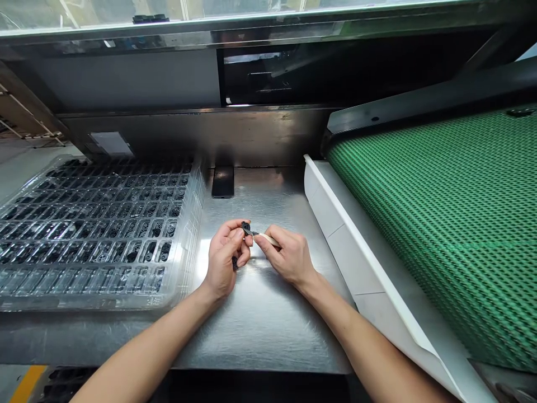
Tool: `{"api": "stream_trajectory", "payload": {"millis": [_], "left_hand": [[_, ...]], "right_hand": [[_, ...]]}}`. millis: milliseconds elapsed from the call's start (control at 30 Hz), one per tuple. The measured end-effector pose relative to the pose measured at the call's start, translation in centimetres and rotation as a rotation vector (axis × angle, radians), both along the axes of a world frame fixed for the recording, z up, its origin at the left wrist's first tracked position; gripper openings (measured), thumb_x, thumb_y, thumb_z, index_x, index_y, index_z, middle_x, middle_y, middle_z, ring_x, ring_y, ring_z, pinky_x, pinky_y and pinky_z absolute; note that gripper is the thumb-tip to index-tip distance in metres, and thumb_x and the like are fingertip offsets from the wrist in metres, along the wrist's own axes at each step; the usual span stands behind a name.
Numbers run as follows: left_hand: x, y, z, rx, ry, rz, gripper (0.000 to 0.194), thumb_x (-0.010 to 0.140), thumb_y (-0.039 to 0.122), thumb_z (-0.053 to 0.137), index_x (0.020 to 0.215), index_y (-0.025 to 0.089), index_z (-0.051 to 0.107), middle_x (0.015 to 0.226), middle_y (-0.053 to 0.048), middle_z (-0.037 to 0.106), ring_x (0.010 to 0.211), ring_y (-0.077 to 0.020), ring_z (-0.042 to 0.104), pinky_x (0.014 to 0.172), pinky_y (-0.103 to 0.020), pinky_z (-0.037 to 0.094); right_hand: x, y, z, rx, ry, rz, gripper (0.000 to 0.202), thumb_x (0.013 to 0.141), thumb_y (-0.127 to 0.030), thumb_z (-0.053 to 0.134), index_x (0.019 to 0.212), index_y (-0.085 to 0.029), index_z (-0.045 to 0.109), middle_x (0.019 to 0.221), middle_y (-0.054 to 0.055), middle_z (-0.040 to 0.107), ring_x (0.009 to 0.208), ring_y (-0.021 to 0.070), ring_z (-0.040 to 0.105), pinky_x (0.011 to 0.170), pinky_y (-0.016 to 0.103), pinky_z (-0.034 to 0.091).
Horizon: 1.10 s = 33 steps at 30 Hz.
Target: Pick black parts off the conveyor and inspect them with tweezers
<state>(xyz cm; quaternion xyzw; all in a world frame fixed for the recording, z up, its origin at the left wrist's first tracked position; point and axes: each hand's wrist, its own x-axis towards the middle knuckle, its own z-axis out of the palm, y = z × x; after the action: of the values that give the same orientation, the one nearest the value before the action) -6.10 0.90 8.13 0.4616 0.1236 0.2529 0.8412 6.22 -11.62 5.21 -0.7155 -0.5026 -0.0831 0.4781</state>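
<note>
Black and small, a part (246, 226) is pinched in the left hand (222, 254), right of the tray stack (181, 263) — presumably to steady it against the pale-handled tool (273, 241) that the right hand (291, 254), farther right of that stack, pinches near its tip for control.

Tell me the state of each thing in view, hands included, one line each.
Left hand: closed on black part, second dark piece by its lower fingers
Right hand: closed on pale-handled tool
Pale-handled tool: dark tip at the black part; contact unclear
Clear trays: stacked, top one partly filled with dark items
Phone: lying flat, screen dark
Green belt: can't tell whether running or stopped
</note>
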Motion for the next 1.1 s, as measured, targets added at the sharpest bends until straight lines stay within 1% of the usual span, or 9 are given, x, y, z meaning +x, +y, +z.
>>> {"api": "stream_trajectory", "payload": {"millis": [233,367,433,500,600,800,967,1100], "left_hand": [[-0.07,0.06,0.03,0.001,0.003,-0.007,0.038,0.094,0.041,0.082,0.117,0.014,0.069,0.081,-0.001,0.065,0.045,-0.0025,0.039,0.045,-0.019,0.021],[-0.03,-0.01,0.13,0.005,-0.006,0.003,0.037,0.095,0.041,0.082,0.115,0.014,0.069,0.082,-0.001,0.064,0.045,-0.0021,0.039,0.045,-0.019,0.020],[-0.03,-0.02,0.14,0.011,-0.010,0.003,0.037,0.095,0.041,0.081,0.115,0.014,0.069,0.082,-0.001,0.064,0.045,-0.0021,0.040,0.046,-0.019,0.021],[-0.03,-0.01,0.10,0.013,-0.008,0.004,0.037,0.095,0.042,0.081,0.116,0.014,0.068,0.081,-0.001,0.065,0.045,-0.0024,0.040,0.046,-0.019,0.021],[-0.03,0.04,0.01,0.010,0.005,0.007,0.039,0.094,0.042,0.082,0.117,0.014,0.068,0.080,-0.002,0.066,0.045,-0.0031,0.041,0.046,-0.019,0.023],[-0.07,0.05,0.04,-0.004,0.016,-0.004,0.040,0.092,0.043,0.083,0.116,0.014,0.069,0.080,-0.001,0.063,0.045,-0.0028,0.039,0.045,-0.019,0.021],[-0.06,0.08,0.10,-0.009,0.024,-0.008,0.041,0.092,0.043,0.084,0.116,0.014,0.070,0.080,-0.001,0.064,0.046,-0.0033,0.039,0.046,-0.019,0.022],[-0.02,0.16,0.19,-0.026,0.022,-0.021,0.040,0.092,0.043,0.083,0.116,0.014,0.070,0.080,0.000,0.063,0.045,-0.0023,0.037,0.045,-0.019,0.020]], "right_hand": [[0.14,-0.18,-0.08,-0.009,-0.058,-0.061,0.052,0.117,-0.053,0.055,0.077,-0.023,0.044,0.067,-0.004,0.044,0.057,0.0143,0.038,0.059,0.034,0.026],[0.26,-0.22,-0.02,0.011,-0.064,-0.105,0.050,0.117,-0.052,0.056,0.077,-0.022,0.046,0.067,-0.004,0.046,0.056,0.0138,0.040,0.060,0.033,0.028],[0.24,-0.16,-0.02,0.025,-0.070,-0.092,0.050,0.117,-0.051,0.056,0.078,-0.022,0.048,0.067,-0.004,0.046,0.056,0.0136,0.040,0.060,0.033,0.028],[0.17,-0.07,-0.07,0.029,-0.079,-0.050,0.049,0.118,-0.051,0.056,0.078,-0.022,0.049,0.067,-0.004,0.046,0.056,0.0136,0.041,0.060,0.033,0.027],[0.10,0.00,-0.15,0.020,-0.078,-0.017,0.050,0.118,-0.050,0.055,0.078,-0.022,0.047,0.067,-0.005,0.044,0.057,0.0138,0.040,0.060,0.033,0.027],[0.17,-0.19,-0.12,-0.012,-0.050,-0.062,0.050,0.118,-0.052,0.054,0.078,-0.023,0.047,0.068,-0.004,0.045,0.057,0.0147,0.041,0.061,0.034,0.027],[0.13,-0.20,-0.05,-0.029,-0.051,-0.045,0.052,0.117,-0.054,0.053,0.077,-0.023,0.044,0.067,-0.003,0.045,0.058,0.0154,0.041,0.061,0.034,0.026],[0.16,-0.17,-0.08,-0.031,-0.006,-0.081,0.051,0.116,-0.054,0.054,0.077,-0.023,0.048,0.067,-0.003,0.047,0.058,0.0154,0.041,0.062,0.034,0.028]]}}
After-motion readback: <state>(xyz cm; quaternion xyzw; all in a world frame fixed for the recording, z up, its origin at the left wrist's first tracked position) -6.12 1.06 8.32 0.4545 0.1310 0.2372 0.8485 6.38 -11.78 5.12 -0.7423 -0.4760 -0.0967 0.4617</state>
